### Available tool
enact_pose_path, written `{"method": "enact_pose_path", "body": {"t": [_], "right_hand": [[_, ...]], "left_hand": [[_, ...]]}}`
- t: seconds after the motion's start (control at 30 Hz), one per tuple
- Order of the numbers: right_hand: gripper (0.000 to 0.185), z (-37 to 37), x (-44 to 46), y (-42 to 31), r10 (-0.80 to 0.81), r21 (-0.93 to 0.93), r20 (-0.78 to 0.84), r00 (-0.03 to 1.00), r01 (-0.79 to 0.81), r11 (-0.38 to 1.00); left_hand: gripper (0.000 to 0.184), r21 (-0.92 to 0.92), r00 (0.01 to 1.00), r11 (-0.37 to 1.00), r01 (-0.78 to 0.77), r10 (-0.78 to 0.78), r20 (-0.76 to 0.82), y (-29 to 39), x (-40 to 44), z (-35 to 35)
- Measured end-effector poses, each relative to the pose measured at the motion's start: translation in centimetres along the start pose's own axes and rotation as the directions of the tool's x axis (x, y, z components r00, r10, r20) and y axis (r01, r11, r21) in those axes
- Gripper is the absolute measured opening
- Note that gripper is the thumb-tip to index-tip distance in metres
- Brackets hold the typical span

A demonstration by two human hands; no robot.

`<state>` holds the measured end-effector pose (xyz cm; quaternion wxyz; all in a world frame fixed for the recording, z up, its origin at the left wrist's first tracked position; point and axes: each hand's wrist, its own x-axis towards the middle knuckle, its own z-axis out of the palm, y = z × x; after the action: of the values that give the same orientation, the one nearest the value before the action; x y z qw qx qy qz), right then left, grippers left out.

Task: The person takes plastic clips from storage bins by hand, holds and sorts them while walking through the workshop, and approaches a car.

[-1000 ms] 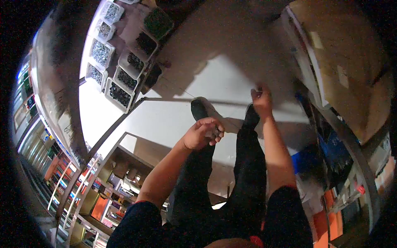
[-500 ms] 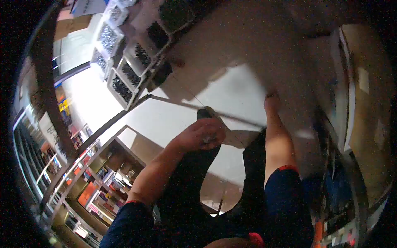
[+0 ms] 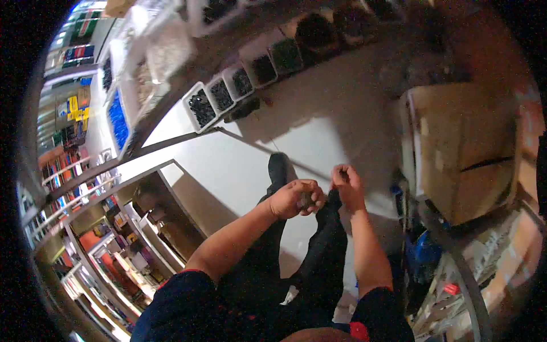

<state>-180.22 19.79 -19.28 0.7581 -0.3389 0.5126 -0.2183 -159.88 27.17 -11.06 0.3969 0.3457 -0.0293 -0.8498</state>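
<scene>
My left hand (image 3: 297, 198) is closed in front of my body, its fingers curled round a small greyish-brown cluster (image 3: 306, 200) too blurred to name. Close by on its right, but apart from it, is my right hand (image 3: 348, 187). The fingers of that hand are bent inward and pinched together, with a small dark spot between them that I cannot make out. Beneath both hands are my dark trouser legs (image 3: 319, 242) and a dark shoe (image 3: 277, 166) on the pale floor.
White bins (image 3: 200, 108) of small dark parts line a rack ahead, one bin (image 3: 118, 121) holding blue pieces. A large cardboard box (image 3: 464, 154) stands at right. Shelving with mixed goods (image 3: 122, 251) is at left. Pale floor tiles (image 3: 228, 171) lie between.
My right hand has drawn back from further ahead to beside my left hand. My left hand stays closed. The view has turned, showing more of the bins and the cardboard box.
</scene>
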Motion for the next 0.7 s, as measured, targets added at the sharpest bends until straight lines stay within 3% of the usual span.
{"method": "enact_pose_path", "body": {"t": [0.07,0.1,0.17,0.2,0.23,0.33,0.37,0.47,0.5,0.53,0.6,0.67,0.7], "right_hand": [[0.022,2.3,-5.5,-6.6,-0.154,-0.132,0.053,0.987,0.160,0.978],[0.025,3.6,-8.2,-10.3,-0.090,0.017,0.078,0.993,0.089,0.996],[0.026,6.6,-13.1,-16.4,-0.178,-0.051,0.113,0.977,0.185,0.981],[0.027,7.8,-15.1,-18.5,-0.222,-0.080,0.133,0.966,0.234,0.969],[0.027,8.6,-16.5,-19.2,-0.250,-0.195,0.152,0.956,0.277,0.941],[0.023,12.6,-21.3,-24.4,-0.435,-0.410,0.341,0.833,0.549,0.729],[0.021,14.0,-22.6,-25.3,-0.495,-0.395,0.449,0.744,0.662,0.637],[0.020,18.1,-26.2,-26.0,-0.436,-0.354,0.478,0.763,0.622,0.698],[0.020,19.2,-26.6,-25.7,-0.440,-0.216,0.512,0.738,0.606,0.765],[0.020,20.7,-27.7,-25.9,-0.388,-0.188,0.501,0.774,0.535,0.824],[0.020,24.0,-29.7,-25.8,-0.263,-0.131,0.472,0.842,0.362,0.923],[0.020,27.1,-30.7,-24.5,-0.227,-0.153,0.481,0.847,0.336,0.929],[0.019,28.8,-30.9,-23.8,-0.213,-0.164,0.484,0.849,0.327,0.931]], "left_hand": [[0.044,-0.029,0.998,0.998,-0.060,0.060,-0.008,-0.1,-2.7,2.5],[0.041,-0.107,0.999,0.993,-0.051,0.051,-0.008,-0.5,-3.7,3.4],[0.034,-0.259,0.999,0.965,-0.039,0.041,0.002,0.0,-6.3,6.2],[0.030,0.211,0.986,0.966,-0.147,0.161,-0.051,0.6,-7.9,7.8],[0.027,0.631,0.953,0.751,-0.195,0.298,-0.060,1.7,-10.3,10.4],[0.027,0.668,0.873,0.693,-0.270,0.469,-0.134,2.9,-15.1,15.8],[0.025,0.268,0.884,0.907,-0.326,0.392,-0.253,3.7,-17.2,18.4],[0.029,0.501,0.670,0.618,-0.606,0.736,-0.098,4.0,-23.2,21.1],[0.030,0.162,0.802,0.823,-0.545,0.568,-0.185,4.8,-25.5,21.7],[0.030,-0.207,0.915,0.895,-0.394,0.361,-0.182,5.2,-27.7,21.8],[0.034,-0.234,0.895,0.865,-0.443,0.414,-0.164,4.5,-30.0,20.1],[0.036,-0.197,0.866,0.845,-0.497,0.468,-0.178,4.8,-33.1,19.4],[0.035,-0.212,0.879,0.866,-0.453,0.394,-0.268,5.1,-34.4,18.4]]}}
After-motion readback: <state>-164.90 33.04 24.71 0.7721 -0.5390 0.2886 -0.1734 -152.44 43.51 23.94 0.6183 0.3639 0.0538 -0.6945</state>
